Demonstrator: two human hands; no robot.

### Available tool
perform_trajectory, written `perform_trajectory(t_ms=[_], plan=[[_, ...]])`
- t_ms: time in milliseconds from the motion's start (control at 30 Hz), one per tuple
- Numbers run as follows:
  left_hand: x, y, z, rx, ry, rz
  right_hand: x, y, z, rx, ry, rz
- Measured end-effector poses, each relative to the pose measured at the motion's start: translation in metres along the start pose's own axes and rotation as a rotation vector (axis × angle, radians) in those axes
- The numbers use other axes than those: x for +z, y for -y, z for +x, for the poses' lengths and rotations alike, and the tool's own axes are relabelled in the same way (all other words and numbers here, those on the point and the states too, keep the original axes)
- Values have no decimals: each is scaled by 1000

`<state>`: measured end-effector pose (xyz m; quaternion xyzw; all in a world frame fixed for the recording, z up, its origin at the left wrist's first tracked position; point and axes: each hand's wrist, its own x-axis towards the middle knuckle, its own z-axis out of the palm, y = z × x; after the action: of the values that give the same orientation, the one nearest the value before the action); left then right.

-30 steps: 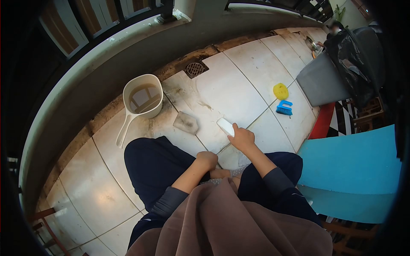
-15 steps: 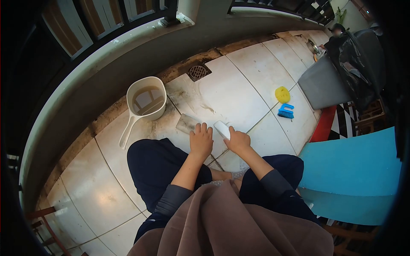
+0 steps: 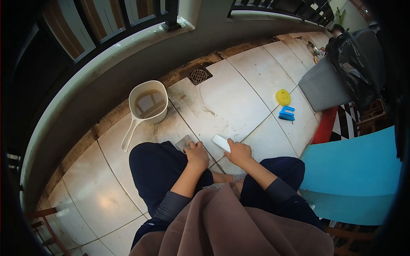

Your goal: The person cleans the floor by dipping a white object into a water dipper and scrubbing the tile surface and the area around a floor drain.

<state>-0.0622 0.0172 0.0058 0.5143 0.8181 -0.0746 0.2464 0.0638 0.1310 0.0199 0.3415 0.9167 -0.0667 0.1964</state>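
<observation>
My left hand (image 3: 197, 156) is closed on the near end of a grey, stained block (image 3: 184, 142), close to my left knee. In my right hand (image 3: 239, 152) is a white, rounded object (image 3: 220, 141), gripped at its near end above the tiles; part of it is hidden by my fingers. Beyond the block stands a cream dipper (image 3: 163, 114) with murky water in it, its handle pointing toward me. Brown smears mark the tiled floor (image 3: 232, 100) ahead of my hands.
A yellow scrubber (image 3: 282, 97) and a blue brush (image 3: 287, 113) lie on the right. Behind them is a grey bin (image 3: 322, 85) with a black bag. A drain (image 3: 198, 76) sits by the low wall (image 3: 141, 62). A blue surface (image 3: 350, 170) is at right; a person crouches far off.
My left hand has reached forward, taken hold of the grey block and drawn it nearer to me. My right hand has moved slightly back toward me, still holding the white object.
</observation>
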Motion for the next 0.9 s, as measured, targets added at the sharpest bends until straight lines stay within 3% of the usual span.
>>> perform_trajectory(t_ms=[100,200,333,433,667,900], plan=[[6,-4,-7,-31,-62,56,-4,-23,30,145,-63,57],[-2,-7,-9,68,-213,-56,-1,-16,40,168,-78,64],[-7,-13,-6,260,-129,-194,0,-3,24,44,-27,-5],[-5,-18,-1,259,202,-132,-6,-4,40,85,-24,-12],[-9,-14,9,276,274,-209,-33,17,131,146,-65,37],[-4,-14,9,254,248,-218,-11,-12,47,59,28,7]])
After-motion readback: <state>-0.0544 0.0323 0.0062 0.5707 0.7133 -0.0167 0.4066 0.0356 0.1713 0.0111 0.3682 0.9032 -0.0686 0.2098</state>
